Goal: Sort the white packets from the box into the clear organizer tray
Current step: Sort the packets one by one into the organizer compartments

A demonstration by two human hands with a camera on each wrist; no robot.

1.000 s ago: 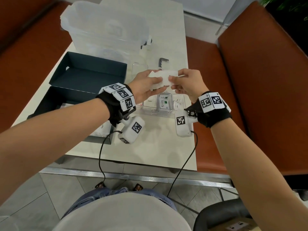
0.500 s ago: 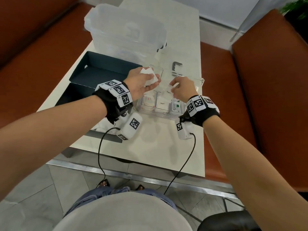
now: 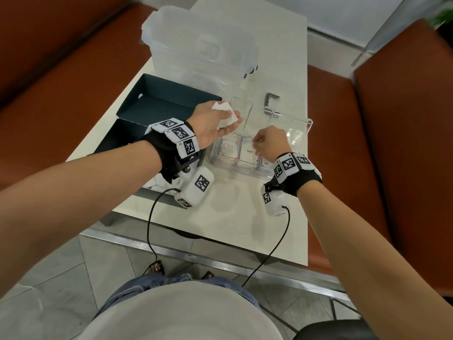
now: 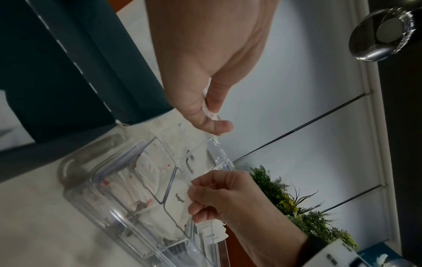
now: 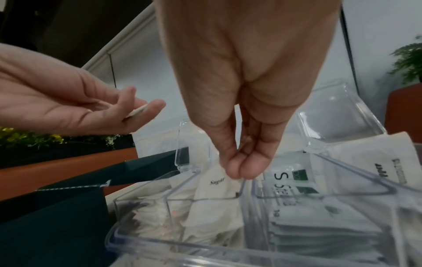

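We count two hands: our left hand point(image 3: 215, 123) and our right hand point(image 3: 269, 143). One clear organizer tray point(image 3: 221, 165) stands on one desk point(image 3: 245, 217), with three compartments that we can make out, each holding white packets too stacked to count. One dark box point(image 3: 161, 104) lies open beside one large translucent container point(image 3: 201, 52). One packet marked Sugar point(image 5: 217, 186) shows plainly.

Left hand point(image 3: 215, 123): palm turned up, fingers loosely curled, thumb clamped against them, forearm extended forward. Right hand point(image 3: 269, 144): palm down, wrist lowered, thumb and fingertips point(image 5: 239, 171) pinched together, pointing downward. Both wrists carry marker bands
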